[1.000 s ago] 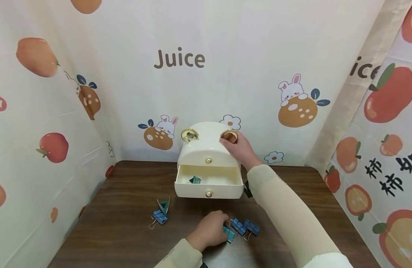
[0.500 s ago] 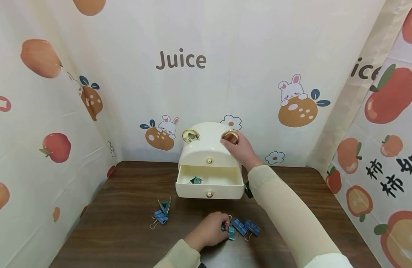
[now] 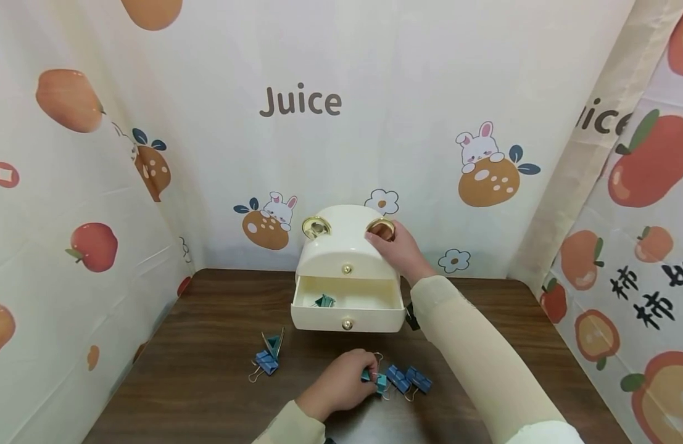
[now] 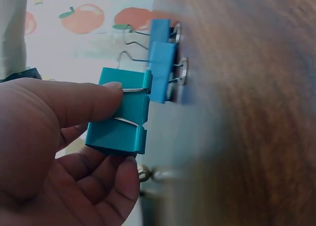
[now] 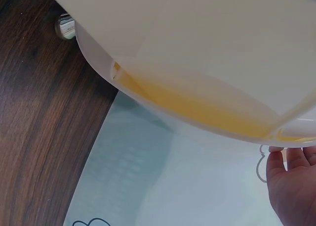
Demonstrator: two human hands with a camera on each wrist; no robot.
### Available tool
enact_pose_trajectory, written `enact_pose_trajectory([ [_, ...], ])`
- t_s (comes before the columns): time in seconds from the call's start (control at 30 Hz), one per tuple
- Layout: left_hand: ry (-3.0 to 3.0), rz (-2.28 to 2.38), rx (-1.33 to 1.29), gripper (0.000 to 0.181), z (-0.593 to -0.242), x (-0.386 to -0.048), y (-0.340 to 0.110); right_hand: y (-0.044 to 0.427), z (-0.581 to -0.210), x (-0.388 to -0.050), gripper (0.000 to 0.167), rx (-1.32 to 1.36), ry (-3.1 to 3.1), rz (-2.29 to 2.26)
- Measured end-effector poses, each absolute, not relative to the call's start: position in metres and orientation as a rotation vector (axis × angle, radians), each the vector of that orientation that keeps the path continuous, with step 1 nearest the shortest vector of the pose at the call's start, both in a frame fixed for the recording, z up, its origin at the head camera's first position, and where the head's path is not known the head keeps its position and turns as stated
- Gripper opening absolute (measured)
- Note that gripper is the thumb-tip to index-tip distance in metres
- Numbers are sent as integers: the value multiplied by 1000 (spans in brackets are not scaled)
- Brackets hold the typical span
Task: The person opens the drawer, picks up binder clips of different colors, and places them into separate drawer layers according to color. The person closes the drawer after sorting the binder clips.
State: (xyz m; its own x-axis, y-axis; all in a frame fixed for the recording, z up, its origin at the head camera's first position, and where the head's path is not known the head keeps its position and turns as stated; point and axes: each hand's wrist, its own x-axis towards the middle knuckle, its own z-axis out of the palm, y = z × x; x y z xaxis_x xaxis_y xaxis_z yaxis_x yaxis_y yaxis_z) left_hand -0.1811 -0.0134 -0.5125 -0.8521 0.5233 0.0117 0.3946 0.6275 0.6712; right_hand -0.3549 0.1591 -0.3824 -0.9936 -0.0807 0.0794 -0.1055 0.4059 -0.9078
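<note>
Close to the table's front, my left hand (image 3: 338, 383) pinches a teal binder clip (image 4: 123, 110) between thumb and fingers. Beside it lie two blue binder clips (image 3: 397, 378), seen beyond the held clip in the left wrist view. My right hand (image 3: 399, 251) grips the upper right of a cream drawer box (image 3: 343, 240), thumb in front by the gold ring (image 3: 381, 229). The box's lower drawer (image 3: 319, 318) is pulled out, with a teal binder clip (image 3: 325, 301) inside. Fingers behind the box are partly hidden.
To the left on the wooden table (image 3: 208, 345) lie another teal binder clip (image 3: 273, 345) and a blue binder clip (image 3: 266, 362), close together. A printed cloth (image 3: 341, 154) hangs behind the box and along both sides. A second gold ring (image 3: 316, 227) tops the box's left.
My left hand has shifted slightly left with the teal binder clip, which has turned in its fingers. My right hand stays on the drawer box. The head view has tilted a little.
</note>
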Motion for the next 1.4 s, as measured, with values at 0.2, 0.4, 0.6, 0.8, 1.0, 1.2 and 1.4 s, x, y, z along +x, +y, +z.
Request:
enact_pose_trajectory([
  [0.2, 2659, 1076, 734, 27, -500, -177, -19, 159, -383, -355, 58, 179, -2611, 1684],
  [0.4, 2651, 1113, 739, 24, -489, -173, -24, 160, -382, -351, 57, 165, -2616, 1703],
  [0.6, 2685, 1065, 812, 19, -471, -170, -29, 160, -382, -350, 58, 159, -2617, 1701],
  [0.8, 2756, 899, 986, 18, -453, -177, -36, 160, -383, -350, 60, 167, -2611, 1707],
  [1.0, 2803, 808, 1106, 17, -438, -182, -42, 159, -384, -351, 63, 179, -2601, 1713],
  [1.2, 2824, 673, 1198, 20, -427, -186, -49, 159, -383, -352, 66, 172, -2605, 1696],
  [1.4, 2854, 547, 1316, 17, -415, -186, -55, 159, -381, -352, 66, 157, -2622, 1675],
])
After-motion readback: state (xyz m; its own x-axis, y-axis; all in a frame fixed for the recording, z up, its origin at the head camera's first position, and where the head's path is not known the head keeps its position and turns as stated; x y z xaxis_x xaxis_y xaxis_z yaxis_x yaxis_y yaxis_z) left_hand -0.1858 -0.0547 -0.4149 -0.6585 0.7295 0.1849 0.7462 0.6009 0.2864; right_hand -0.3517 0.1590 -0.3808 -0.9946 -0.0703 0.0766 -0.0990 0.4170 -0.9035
